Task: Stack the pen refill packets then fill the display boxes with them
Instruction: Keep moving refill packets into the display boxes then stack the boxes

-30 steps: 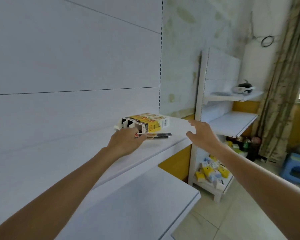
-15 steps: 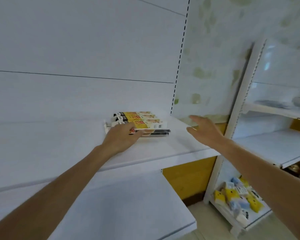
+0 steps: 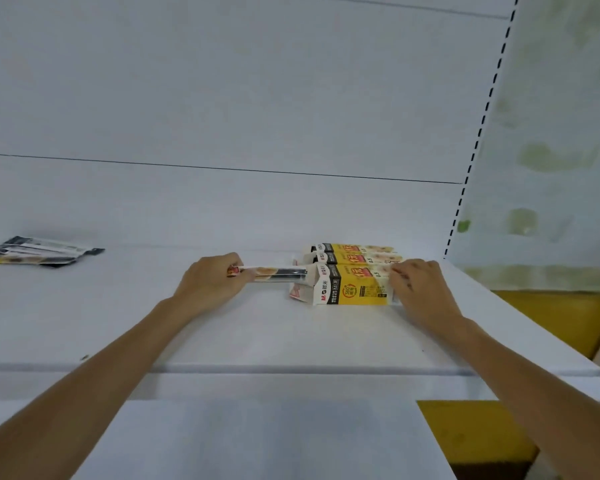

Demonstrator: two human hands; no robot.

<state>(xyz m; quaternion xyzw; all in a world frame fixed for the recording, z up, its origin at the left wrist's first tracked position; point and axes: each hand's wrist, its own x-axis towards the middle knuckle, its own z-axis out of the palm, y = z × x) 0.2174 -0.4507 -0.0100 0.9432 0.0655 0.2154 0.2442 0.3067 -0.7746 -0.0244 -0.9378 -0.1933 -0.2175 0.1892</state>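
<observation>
Pen refill packets (image 3: 278, 271), pinched in left grip (image 3: 208, 285), may snag the display box (image 3: 354, 291) flap (right grip (image 3: 420, 292) holds it) and buckle.

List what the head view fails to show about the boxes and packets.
Head view only:
Inside of the front display box: hidden by its own walls.
Count of the held packets: unclear, the left hand covers one end.
That box's right end: under the right hand.
The loose packets: cut by left edge, print blurred.
</observation>
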